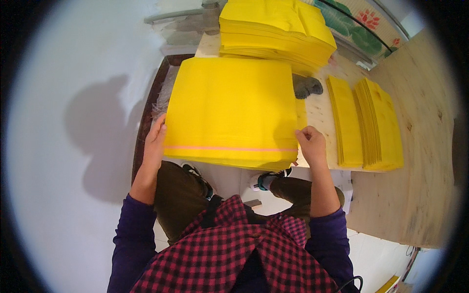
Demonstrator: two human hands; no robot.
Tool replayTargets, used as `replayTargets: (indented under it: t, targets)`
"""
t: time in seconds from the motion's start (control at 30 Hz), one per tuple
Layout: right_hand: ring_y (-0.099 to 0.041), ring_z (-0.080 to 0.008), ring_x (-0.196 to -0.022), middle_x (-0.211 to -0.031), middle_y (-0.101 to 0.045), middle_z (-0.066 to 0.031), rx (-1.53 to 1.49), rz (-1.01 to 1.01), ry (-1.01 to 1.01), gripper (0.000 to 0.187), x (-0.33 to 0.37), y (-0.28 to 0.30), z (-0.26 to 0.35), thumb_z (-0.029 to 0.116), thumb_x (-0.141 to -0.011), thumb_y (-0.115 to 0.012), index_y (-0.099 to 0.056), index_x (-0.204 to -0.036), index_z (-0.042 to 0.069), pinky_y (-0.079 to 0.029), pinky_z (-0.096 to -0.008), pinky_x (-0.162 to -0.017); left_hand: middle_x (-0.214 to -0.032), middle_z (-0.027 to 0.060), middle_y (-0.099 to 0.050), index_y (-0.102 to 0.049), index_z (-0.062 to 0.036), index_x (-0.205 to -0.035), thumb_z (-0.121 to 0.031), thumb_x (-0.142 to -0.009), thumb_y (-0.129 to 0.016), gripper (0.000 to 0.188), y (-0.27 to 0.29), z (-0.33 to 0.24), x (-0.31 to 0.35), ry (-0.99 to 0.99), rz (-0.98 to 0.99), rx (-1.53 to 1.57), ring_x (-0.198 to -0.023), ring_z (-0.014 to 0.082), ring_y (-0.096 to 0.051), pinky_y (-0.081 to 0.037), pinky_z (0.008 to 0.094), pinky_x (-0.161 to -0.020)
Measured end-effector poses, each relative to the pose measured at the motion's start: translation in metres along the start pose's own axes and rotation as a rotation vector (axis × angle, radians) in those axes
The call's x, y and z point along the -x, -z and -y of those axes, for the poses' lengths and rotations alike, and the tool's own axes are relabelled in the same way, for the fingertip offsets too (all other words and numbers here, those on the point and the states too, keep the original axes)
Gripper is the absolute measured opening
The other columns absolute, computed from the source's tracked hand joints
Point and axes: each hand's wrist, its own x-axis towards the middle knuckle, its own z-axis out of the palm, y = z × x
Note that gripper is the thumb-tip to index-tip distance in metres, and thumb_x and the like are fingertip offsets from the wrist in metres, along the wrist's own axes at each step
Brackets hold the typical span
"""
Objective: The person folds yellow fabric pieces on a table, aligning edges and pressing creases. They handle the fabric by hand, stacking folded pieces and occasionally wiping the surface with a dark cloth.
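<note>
A wide yellow woven sheet (232,105) with a pink stripe near its front edge lies on top of a pile in front of me. At the sheet's left edge is my left hand (155,139), its fingers bent together against the border. My right hand (312,141) is closed in a pinch at the right edge, close to the end of the pink stripe. The fingertips of both hands are partly hidden, and the layers under the top sheet show only along the front.
Behind the pile stands a taller stack of yellow sheets (273,29). Folded yellow bundles (381,124) stand at the right on the wooden board (320,115). A dark grey cloth (308,86) lies between them. A wooden panel (415,146) borders the right side; a white wall (63,161) the left.
</note>
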Motion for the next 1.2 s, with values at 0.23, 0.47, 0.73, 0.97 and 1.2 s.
replayTargets:
  t: [0.23,0.47,0.73,0.97,1.2]
  targets:
    - [-0.056,-0.0221,-0.058,-0.065,-0.060,-0.0123,0.040,0.055,0.045,0.025,-0.003,0.006,-0.004,0.022,-0.083,-0.065,-0.061,-0.077,-0.002,-0.045,-0.0351,-0.057,-0.129,0.0089,-0.053,-0.040,-0.0008,-0.139,-0.002,-0.094,-0.052,0.046,0.000,0.015,-0.006,-0.018,0.013,0.057,-0.116,0.0153,-0.051,-0.039,0.0269,-0.097]
    - [-0.053,-0.0175,-0.058,-0.063,-0.058,-0.0104,0.011,0.075,0.004,0.025,-0.004,0.003,-0.004,0.020,-0.083,-0.066,-0.059,-0.076,-0.003,-0.043,-0.0333,-0.056,-0.114,0.0090,-0.059,-0.049,-0.0012,-0.129,0.000,-0.090,-0.053,0.039,0.005,0.024,-0.009,0.037,-0.103,0.012,-0.101,0.0165,-0.058,-0.046,0.0285,-0.087]
    - [-0.051,-0.0150,-0.056,-0.061,-0.056,-0.0082,0.004,0.056,0.048,0.025,-0.006,0.002,-0.008,0.018,-0.083,-0.067,-0.057,-0.073,-0.003,-0.043,-0.0320,-0.054,-0.089,0.0044,-0.062,-0.058,0.0009,-0.101,-0.005,-0.087,-0.059,0.015,0.010,0.028,-0.010,0.019,-0.193,-0.129,-0.083,0.0123,-0.059,-0.046,0.0253,-0.074]
    - [-0.050,-0.0129,-0.056,-0.061,-0.057,-0.0065,-0.024,0.065,0.030,0.024,-0.003,0.004,-0.005,0.016,-0.084,-0.066,-0.057,-0.073,-0.003,-0.042,-0.0308,-0.054,-0.079,0.0034,-0.061,-0.059,0.0002,-0.091,-0.009,-0.083,-0.068,0.014,0.011,0.027,-0.008,0.096,-0.208,-0.108,-0.072,0.0111,-0.057,-0.046,0.0250,-0.066]
    - [-0.048,-0.0120,-0.056,-0.060,-0.055,-0.0053,-0.048,0.062,0.038,0.024,-0.003,0.002,-0.009,0.016,-0.085,-0.066,-0.058,-0.073,-0.003,-0.041,-0.0302,-0.053,-0.078,0.0033,-0.061,-0.060,0.0005,-0.089,-0.006,-0.081,-0.066,0.012,0.015,0.031,-0.010,0.108,-0.205,-0.092,-0.071,0.0106,-0.057,-0.046,0.0253,-0.065]
